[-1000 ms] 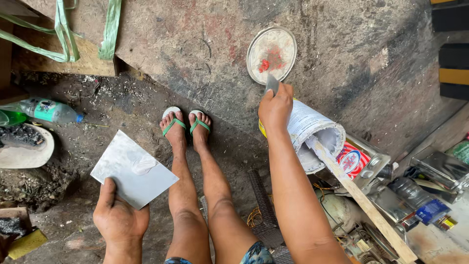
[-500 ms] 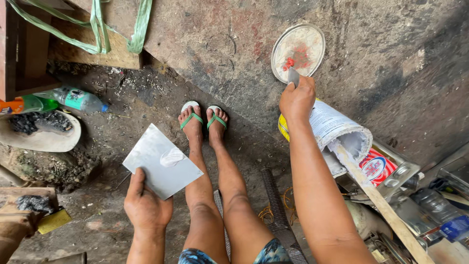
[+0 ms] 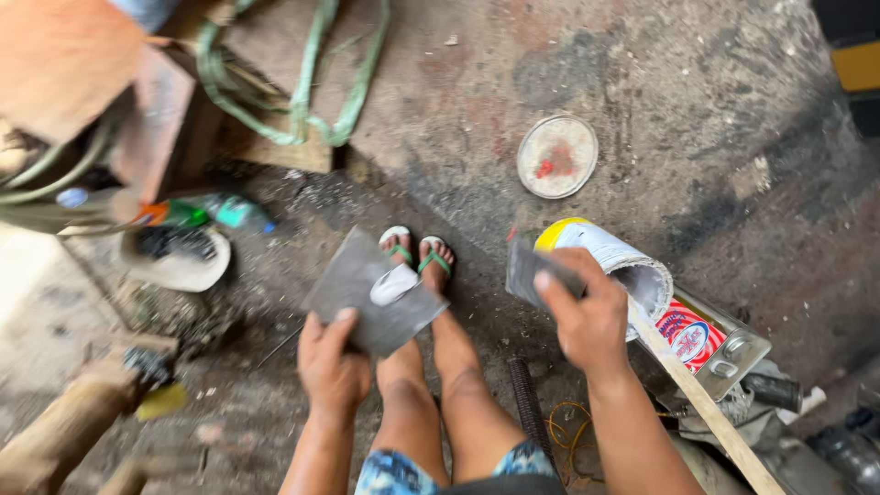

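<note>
My left hand grips the near corner of a flat grey metal plate that carries a blob of white putty. My right hand is closed around a small flat metal scraper, held to the right of the plate and above my legs. Just behind the scraper lies a tipped-over can of white putty with a wooden stick leaning out of it. A round lid smeared with red paste rests on the concrete farther off.
My feet in green flip-flops stand on dirty ground. A printed metal tin and loose hardware crowd the right. Green straps, a wooden block, plastic bottles and a shallow bowl sit at left.
My right hand has drawn back from the round lid toward me with the scraper. The left hand has brought the plate closer in. The view has swung and blurred.
</note>
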